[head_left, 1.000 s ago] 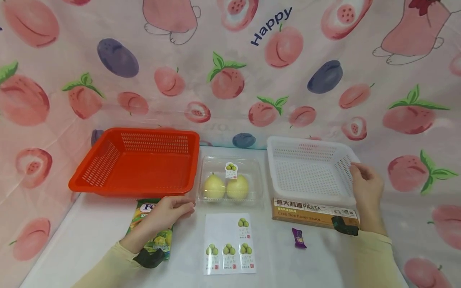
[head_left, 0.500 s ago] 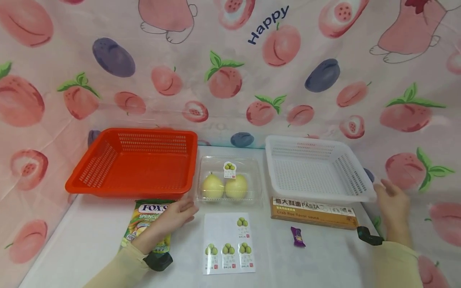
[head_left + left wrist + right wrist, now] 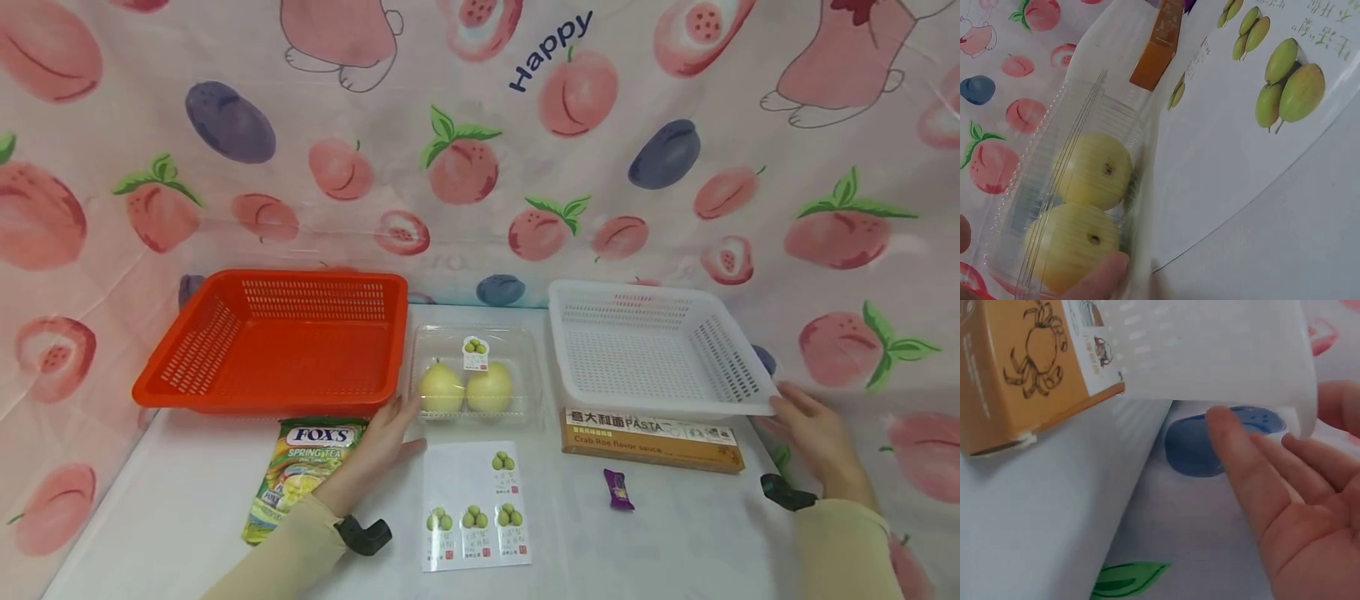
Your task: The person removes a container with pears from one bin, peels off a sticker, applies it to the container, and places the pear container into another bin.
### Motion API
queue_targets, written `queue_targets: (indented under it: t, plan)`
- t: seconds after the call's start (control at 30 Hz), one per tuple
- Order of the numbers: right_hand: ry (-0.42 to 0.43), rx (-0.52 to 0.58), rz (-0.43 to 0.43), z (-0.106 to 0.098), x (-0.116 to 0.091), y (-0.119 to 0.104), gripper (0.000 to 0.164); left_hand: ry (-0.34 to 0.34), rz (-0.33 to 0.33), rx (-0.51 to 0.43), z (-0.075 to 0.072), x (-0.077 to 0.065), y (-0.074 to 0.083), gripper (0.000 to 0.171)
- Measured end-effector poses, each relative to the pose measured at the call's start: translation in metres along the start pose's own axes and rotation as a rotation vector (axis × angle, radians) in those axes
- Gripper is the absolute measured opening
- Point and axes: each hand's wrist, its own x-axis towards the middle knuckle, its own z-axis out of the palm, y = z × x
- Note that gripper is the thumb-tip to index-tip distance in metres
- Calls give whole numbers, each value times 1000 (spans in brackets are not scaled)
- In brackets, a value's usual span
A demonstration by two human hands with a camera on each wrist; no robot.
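Observation:
My left hand (image 3: 384, 450) is at the near left corner of a clear plastic clamshell box (image 3: 517, 343) with two yellow pears (image 3: 489, 390) inside and a fruit sticker on its lid. In the left wrist view, the thumb (image 3: 1107, 275) overlaps the near side of the box, fingers spread apart. On the right, my right hand (image 3: 821, 433) reaches to the near right corner of a white perforated basket (image 3: 660, 406). Seen by the right wrist camera, its fingers (image 3: 1300, 472) are extended loosely at that corner, the thumb under the rim.
A red basket (image 3: 270, 408) stands at the back left, with a FOX'S candy bag (image 3: 300, 462) in front. A sheet of pear stickers (image 3: 459, 471) lies mid-table. By the white basket are a pasta box (image 3: 652, 446) and a small purple packet (image 3: 618, 489). Fruit-print cloth hangs behind.
My left hand has moved right from over the candy bag to the clamshell box. My right hand has shifted outward along the white basket's right side to its near corner.

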Motion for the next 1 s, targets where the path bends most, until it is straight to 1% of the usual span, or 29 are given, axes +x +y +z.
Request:
queue_targets:
  t: [0.07, 0.13, 0.2, 0.27, 0.37, 0.5, 0.57, 0.63, 0.77, 0.83, 0.87, 1.0]
  plan:
    - [-26, 138, 2, 1, 2, 5, 83, 18, 7, -23, 3, 3, -1, 69]
    - [-46, 306, -8, 2, 3, 8, 82, 30, 12, -44, 5, 7, -1, 68]
    - [-65, 422, -26, 4, 4, 9, 80, 37, 12, -61, 6, 10, -2, 68]
    - [-74, 502, -38, 5, 4, 10, 78, 43, 9, -77, 6, 13, -3, 71]
    - [-78, 559, -44, 6, 5, 11, 76, 54, 5, -91, 6, 17, -4, 76]
    - [-77, 578, -45, 5, 6, 13, 75, 66, -2, -121, 8, 20, -3, 81]
    - [-96, 635, -45, 3, 5, 13, 73, 70, -2, -142, 10, 21, -3, 81]
    - [-123, 724, -42, 1, 4, 13, 67, 71, 5, -160, 12, 23, -2, 80]
    - [-151, 938, 28, -1, 1, 10, 48, 79, 12, -182, 14, 27, -3, 78]
    - [-155, 1019, 63, 0, 1, 8, 39, 91, 3, -177, 15, 28, -3, 77]
    - [-149, 1042, 86, 0, 0, 7, 37, 102, -5, -180, 16, 28, -3, 77]
    - [-133, 1083, 162, 1, -2, 2, 49, 148, -18, -186, 21, 26, -4, 76]
